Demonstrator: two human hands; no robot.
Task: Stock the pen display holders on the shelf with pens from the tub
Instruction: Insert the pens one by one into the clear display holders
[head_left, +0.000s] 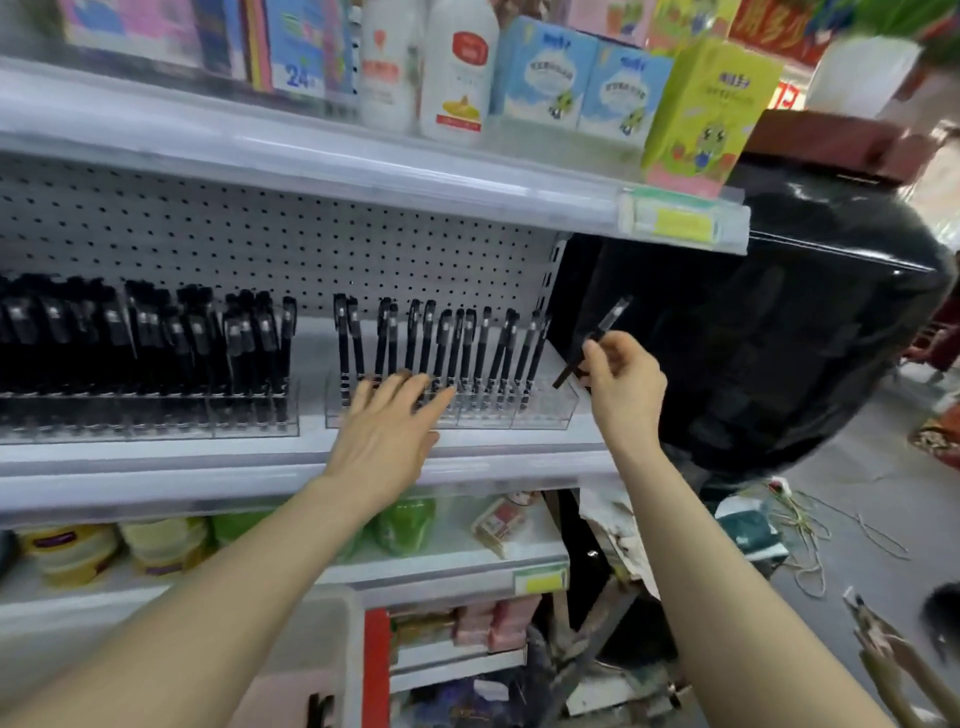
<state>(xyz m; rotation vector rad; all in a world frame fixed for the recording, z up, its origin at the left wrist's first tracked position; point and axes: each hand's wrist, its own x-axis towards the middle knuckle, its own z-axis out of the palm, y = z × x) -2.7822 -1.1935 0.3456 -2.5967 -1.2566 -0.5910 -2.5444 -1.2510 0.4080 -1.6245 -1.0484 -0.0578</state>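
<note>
Pen (610, 319): black, tilted, held in air just off the right end of the right holder (550, 408), not yet slotted.
Right hand (623, 379): curled, thumb and fingertips pinching the pen below its middle; nothing else held.
Left hand (389, 421): flat, fingers straight and spread, laid against the front of the same holder over its left compartments; gripping nothing.
Stock: standing pens (467, 343) leaning loosely in the right holder, rightmost compartment looking barest; left holder (249, 421) packed full; pale tub (332, 639) low down, below the shelf (208, 457), partly out of view.
Risk: tip likely to catch the acrylic rim or knock a leaning neighbour, given the tilt; light holder liable to slide without the left hand's bracing; exact slot lost in blur.
Room: open air right of the holder as far as the black wrapped bulk (753, 338); upper shelf (363, 171) overhead, so entry probably easiest from the front at a slant; shelf lip just before the holder.
</note>
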